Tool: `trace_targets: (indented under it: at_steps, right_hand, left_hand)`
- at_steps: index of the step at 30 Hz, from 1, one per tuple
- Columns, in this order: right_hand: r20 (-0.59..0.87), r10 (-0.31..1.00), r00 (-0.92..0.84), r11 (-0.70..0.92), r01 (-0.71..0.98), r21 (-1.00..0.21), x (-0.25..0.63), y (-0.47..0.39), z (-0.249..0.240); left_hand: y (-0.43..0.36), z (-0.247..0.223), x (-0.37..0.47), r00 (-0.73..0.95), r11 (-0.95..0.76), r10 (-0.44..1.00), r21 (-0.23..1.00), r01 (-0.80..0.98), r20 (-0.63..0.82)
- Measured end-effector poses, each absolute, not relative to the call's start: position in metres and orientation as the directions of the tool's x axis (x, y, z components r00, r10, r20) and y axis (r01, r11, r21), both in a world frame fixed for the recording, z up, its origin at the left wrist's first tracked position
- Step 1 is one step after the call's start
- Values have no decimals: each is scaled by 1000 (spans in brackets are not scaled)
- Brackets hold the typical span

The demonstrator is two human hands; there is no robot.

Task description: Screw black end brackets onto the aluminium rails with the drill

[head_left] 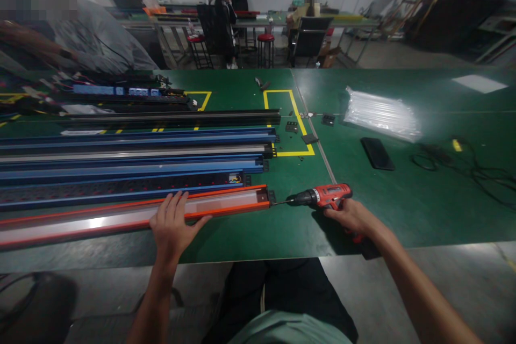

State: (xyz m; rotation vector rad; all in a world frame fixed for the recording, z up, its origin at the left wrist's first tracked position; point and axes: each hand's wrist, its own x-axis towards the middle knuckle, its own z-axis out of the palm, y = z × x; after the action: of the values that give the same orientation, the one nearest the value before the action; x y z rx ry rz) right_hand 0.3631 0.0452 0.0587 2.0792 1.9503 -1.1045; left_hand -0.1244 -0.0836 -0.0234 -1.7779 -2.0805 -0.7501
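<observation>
My right hand (355, 217) is wrapped round the handle of a red and black cordless drill (332, 193). The drill points left, and its long thin bit reaches the black end piece (271, 197) of an orange-edged metal profile (226, 204). Across that profile lies my left hand (173, 220), its fingers over the top and its thumb stretched along the near edge. Just behind it is a blue profile with a dark inner strip (201, 180), wires showing at its right end. More blue profiles (226, 165) and black ones lie parallel farther back.
On the green table (242, 236) are small black parts (292, 127), a black phone-like object (377, 153), plastic-wrapped strips (382, 113), a coiled cable (475, 166) and a white sheet (479, 84). A person (92, 37) stands at the far left; others sit at a back table.
</observation>
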Motion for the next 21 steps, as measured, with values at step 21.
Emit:
trace_targets:
  at_steps: [21]
  right_hand:
    - [-523, 848, -86, -170, 891, -422, 367, 46, 51]
  left_hand:
    - [-84, -23, -125, -145, 85, 812, 131, 988, 566]
